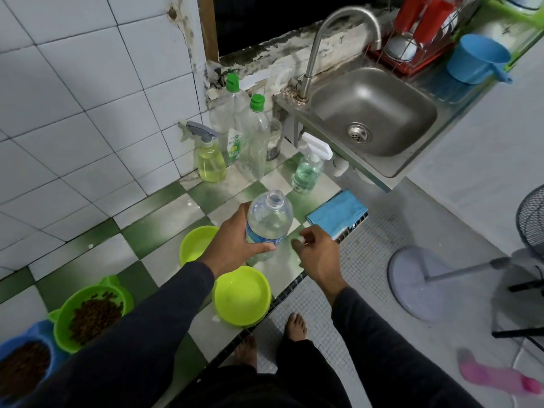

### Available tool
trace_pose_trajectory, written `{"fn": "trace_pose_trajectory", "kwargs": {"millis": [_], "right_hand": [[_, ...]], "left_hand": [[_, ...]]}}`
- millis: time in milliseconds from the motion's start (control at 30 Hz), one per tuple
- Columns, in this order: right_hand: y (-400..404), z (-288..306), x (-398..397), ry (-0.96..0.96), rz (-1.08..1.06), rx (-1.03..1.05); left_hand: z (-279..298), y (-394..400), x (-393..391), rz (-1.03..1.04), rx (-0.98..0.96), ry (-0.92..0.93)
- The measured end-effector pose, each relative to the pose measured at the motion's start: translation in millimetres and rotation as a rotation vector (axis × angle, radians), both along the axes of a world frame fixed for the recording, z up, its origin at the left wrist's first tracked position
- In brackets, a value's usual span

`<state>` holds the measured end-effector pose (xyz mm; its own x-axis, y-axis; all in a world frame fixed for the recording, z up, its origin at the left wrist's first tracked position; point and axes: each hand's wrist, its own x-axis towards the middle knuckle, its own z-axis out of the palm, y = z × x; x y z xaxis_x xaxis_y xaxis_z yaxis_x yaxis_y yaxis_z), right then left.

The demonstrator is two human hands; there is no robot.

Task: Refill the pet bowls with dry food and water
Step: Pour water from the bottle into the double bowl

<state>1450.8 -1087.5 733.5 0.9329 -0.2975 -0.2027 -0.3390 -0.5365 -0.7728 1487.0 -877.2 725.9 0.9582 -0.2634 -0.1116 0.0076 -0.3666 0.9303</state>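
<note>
At the bench's near left corner sits a blue bowl (23,369) of kibble, and just beside it a green bowl (91,316) of kibble. Further right two lime bowls hold water: the far bowl (194,245) is partly hidden behind the left wrist, the near bowl (242,295) sits at the bench's front edge. The left hand (232,245) grips an uncapped bottle (269,222) by its label, fingers curled round it, upright above the gap between the lime bowls. The right hand (319,254) hovers just beside the bottle, its fingers pinching a small white cap (300,237). Against the back wall stand a yellow sprayer (210,160), two green-capped bottles (253,136) and a green sprayer (309,169). A blue cloth (338,214) lies at the bench's right edge. Beyond it are a sink (374,113) with a tap (338,45), a blue scoop (477,60), and on the floor a fan (435,281)
</note>
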Motion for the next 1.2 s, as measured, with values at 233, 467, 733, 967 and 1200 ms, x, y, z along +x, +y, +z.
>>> {"fn": "trace_pose_trajectory", "kwargs": {"millis": [233,467,733,967,1200], "right_hand": [[13,-49,-25,0.235,0.350,-0.243],[17,-71,-32,0.207,0.554,-0.445],[17,-86,-34,0.176,0.567,-0.407],[14,-81,-22,0.112,0.323,-0.158],[29,-61,-1,0.058,0.274,0.121]], "left_hand": [[2,0,0,0.001,0.003,0.000],[4,0,-2,-0.005,0.015,0.003],[9,1,-3,-0.008,0.039,0.011],[20,4,-2,-0.027,0.029,0.008],[41,11,-6,-0.030,-0.060,-0.048]]}}
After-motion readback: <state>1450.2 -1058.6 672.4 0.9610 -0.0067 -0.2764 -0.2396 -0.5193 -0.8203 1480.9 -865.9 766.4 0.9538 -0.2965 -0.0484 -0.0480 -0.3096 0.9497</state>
